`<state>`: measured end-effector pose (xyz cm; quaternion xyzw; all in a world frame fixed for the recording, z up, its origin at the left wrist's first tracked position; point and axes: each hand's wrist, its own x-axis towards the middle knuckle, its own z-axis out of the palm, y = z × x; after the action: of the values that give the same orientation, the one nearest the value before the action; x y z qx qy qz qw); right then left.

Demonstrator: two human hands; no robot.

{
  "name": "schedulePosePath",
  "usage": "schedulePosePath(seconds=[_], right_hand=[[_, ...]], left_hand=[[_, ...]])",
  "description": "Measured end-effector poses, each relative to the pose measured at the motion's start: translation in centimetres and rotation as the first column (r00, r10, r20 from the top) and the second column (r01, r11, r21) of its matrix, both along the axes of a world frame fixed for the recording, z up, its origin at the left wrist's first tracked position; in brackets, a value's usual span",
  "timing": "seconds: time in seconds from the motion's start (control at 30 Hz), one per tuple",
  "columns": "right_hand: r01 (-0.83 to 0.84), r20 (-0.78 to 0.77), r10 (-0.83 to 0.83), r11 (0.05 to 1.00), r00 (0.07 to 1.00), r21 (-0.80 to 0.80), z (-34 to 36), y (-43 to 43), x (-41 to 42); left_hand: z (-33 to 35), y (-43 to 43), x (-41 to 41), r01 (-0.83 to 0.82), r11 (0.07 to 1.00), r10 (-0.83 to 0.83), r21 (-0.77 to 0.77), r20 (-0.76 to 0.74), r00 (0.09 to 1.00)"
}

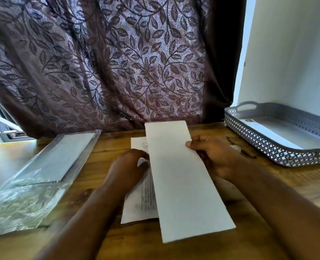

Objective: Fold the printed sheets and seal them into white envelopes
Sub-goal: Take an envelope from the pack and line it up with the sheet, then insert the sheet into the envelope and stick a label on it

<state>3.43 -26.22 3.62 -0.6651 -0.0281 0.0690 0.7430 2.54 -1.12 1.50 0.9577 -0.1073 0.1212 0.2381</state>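
Note:
A long white envelope point(185, 181) is held lengthwise above the wooden table point(193, 248), tilted slightly. My right hand point(215, 156) pinches its right edge, thumb on top. My left hand point(129, 166) is at the envelope's left edge with fingers curled, touching it and the printed sheet point(142, 201) lying under it; which one it holds is hidden. The sheet shows lines of print and sticks out to the left of the envelope.
A clear plastic pack of white envelopes point(48, 166) lies at the left. A grey perforated tray point(268, 139) with white paper in it stands at the right, a dark pen point(249, 152) lying beside it. A patterned curtain point(117, 62) hangs behind the table.

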Motion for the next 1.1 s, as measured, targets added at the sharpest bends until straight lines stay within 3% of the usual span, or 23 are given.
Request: schedulePosePath(seconds=[0.1, 0.33, 0.43, 0.5, 0.67, 0.8, 0.93, 1.1], right_hand=[[0.023, -0.039, -0.028, 0.992, 0.999, -0.126, -0.7, 0.2, -0.1], [0.154, 0.083, -0.131, 0.903, 0.988, -0.402, -1.7, 1.1, -0.1], [0.277, 0.254, -0.138, 0.69, 0.957, -0.669, -1.4, 1.1, -0.1], [0.32, 0.324, -0.102, 0.585, 0.94, -0.745, -1.0, 1.2, -0.3], [0.309, 0.312, -0.095, 0.569, 0.945, -0.762, -0.7, 0.8, -0.7], [0.486, 0.482, -0.111, 0.379, 0.869, -0.788, 0.2, -2.1, -0.9], [0.596, 0.547, -0.236, 0.335, 0.803, -0.73, 0.0, -7.1, -1.3], [0.573, 0.484, -0.316, 0.334, 0.816, -0.748, -0.9, -9.7, -1.9]], left_hand=[[-1.2, 1.6, 1.5, -0.036, 0.981, 0.027, 0.19, 0.047, 0.999], [-1.4, 1.3, 1.4, -0.048, 0.974, 0.043, 0.223, 0.03, 0.999], [-1.2, 0.9, 0.8, -0.065, 0.962, 0.05, 0.265, 0.063, 0.997], [-1.1, 0.7, 0.4, -0.065, 0.967, 0.042, 0.246, 0.097, 0.994], [0.0, -0.7, -0.5, -0.046, 0.995, 0.019, 0.088, 0.286, 0.958], [0.0, -2.5, -1.3, 0.059, 0.989, -0.106, 0.138, 0.361, 0.927], [-0.2, -3.1, -1.2, 0.089, 0.983, -0.148, 0.162, 0.402, 0.903], [-0.6, -2.9, -0.9, 0.085, 0.983, -0.146, 0.164, 0.41, 0.9]])
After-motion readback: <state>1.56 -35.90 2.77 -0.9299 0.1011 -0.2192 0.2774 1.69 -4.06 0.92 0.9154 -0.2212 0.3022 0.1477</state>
